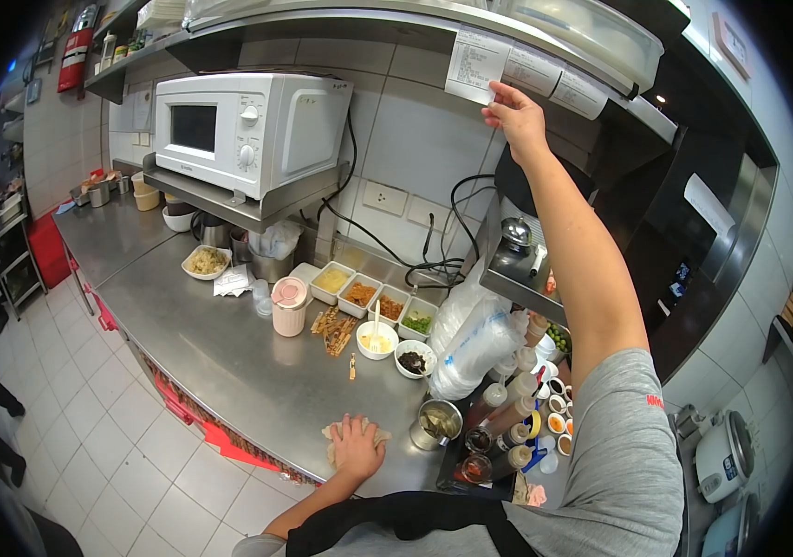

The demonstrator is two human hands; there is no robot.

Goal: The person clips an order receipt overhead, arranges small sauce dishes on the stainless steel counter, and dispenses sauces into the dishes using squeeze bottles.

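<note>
My right hand (515, 116) is raised to the shelf edge, with thumb and forefinger pinching the lower corner of a printed order slip (476, 63). Two more slips (533, 69) hang beside it. Down on the steel counter (257, 371), my left hand (357, 447) lies with fingers spread on a crumpled beige cloth (335, 452). A metal pot (436, 424) stands right of that hand. Farther back are a white bowl with a fork (376, 342), a bowl of dark food (413, 360), brown strips (333, 330) and a pink lidded tumbler (290, 306).
Trays of chopped ingredients (359, 295) line the wall. A white microwave (248, 130) sits on a raised shelf at left. Squeeze bottles (511, 415) and a plastic-wrapped stack (478, 353) crowd the right. Black cords (434, 269) hang behind. People stand at far left.
</note>
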